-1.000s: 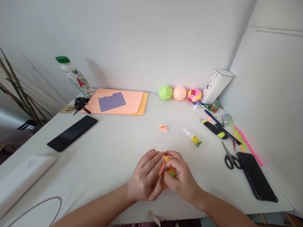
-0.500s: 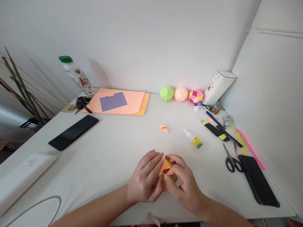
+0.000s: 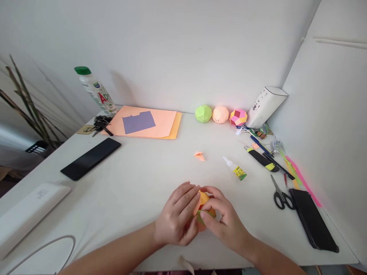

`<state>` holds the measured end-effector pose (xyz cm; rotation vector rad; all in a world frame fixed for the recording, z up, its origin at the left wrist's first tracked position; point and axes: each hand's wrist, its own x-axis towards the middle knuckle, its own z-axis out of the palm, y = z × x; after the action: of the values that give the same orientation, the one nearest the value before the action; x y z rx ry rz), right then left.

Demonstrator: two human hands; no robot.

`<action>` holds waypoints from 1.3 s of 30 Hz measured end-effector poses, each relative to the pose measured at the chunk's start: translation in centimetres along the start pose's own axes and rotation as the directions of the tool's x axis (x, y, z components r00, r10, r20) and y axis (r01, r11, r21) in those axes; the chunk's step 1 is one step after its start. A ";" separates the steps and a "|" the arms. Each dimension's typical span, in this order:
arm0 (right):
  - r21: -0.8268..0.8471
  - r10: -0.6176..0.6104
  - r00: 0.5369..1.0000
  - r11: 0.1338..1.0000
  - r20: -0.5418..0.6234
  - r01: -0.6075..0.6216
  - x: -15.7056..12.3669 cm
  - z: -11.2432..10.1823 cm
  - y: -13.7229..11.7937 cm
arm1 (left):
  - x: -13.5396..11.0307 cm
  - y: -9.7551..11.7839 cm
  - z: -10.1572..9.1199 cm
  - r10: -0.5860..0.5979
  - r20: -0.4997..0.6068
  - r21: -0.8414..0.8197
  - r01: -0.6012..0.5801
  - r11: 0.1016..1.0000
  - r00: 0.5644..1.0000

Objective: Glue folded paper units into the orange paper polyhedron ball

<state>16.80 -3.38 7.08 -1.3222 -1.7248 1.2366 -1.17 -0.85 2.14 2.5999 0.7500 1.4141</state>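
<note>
Near the front of the table, a multicoloured paper polyhedron (image 3: 204,198) with orange, green and red faces sits between my two hands. My left hand (image 3: 180,214) is wrapped around its left side, the fingers lying together over it. At its right, my right hand (image 3: 222,212) pinches the paper near a green face with thumb and fingers. Much of the ball is hidden behind the hands. Beyond them lies a small folded peach paper piece (image 3: 200,156), and to its right a glue bottle (image 3: 236,169) on its side.
Green (image 3: 203,114), peach (image 3: 220,114) and multicoloured (image 3: 238,117) paper balls line the wall. Scissors (image 3: 279,194), a utility knife (image 3: 262,158) and a black phone (image 3: 314,221) lie right. Left are paper sheets (image 3: 164,124), a bottle (image 3: 97,91) and a dark flat slab (image 3: 91,158).
My right thumb and fingers have shifted slightly over the green face of the ball. The whole view has moved a little; my left hand keeps its hold.
</note>
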 end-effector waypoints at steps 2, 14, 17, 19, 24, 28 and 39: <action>0.015 0.016 0.999 1.000 0.028 -0.017 0.1 -0.3 0.0 | 0.0 0.0 -0.2 0.010 0.012 -0.006 -0.010 1.000 1.000; 0.121 0.036 0.998 0.992 0.054 -0.042 0.7 -1.3 0.8 | 0.4 -0.2 -0.3 0.080 0.062 -0.033 -0.078 0.996 0.995; 0.148 0.039 0.997 0.988 0.064 -0.048 0.8 -1.7 0.9 | 0.5 -0.3 -0.3 0.095 0.067 -0.044 -0.092 0.995 0.993; 0.156 0.036 0.997 0.987 0.072 -0.047 0.9 -1.9 0.9 | 0.6 -0.3 -0.4 0.098 0.065 -0.048 -0.095 0.994 0.993; 0.064 -0.021 0.999 0.998 0.038 0.018 0.7 -2.5 0.7 | 0.5 -0.3 -0.3 0.111 0.060 -0.052 -0.108 0.993 0.992; -0.082 -0.058 0.996 0.995 0.071 0.064 0.4 -2.9 0.5 | 0.4 -0.4 0.0 0.109 0.035 -0.050 -0.107 0.993 0.993; -0.013 0.001 0.995 1.000 0.097 0.000 0.5 -2.1 0.6 | 1.0 -0.4 0.0 0.062 0.089 -0.114 -0.052 0.992 0.994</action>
<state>18.69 -2.24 7.26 -1.2888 -1.8028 1.3116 -0.89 -0.06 2.82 2.5995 0.5724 1.2996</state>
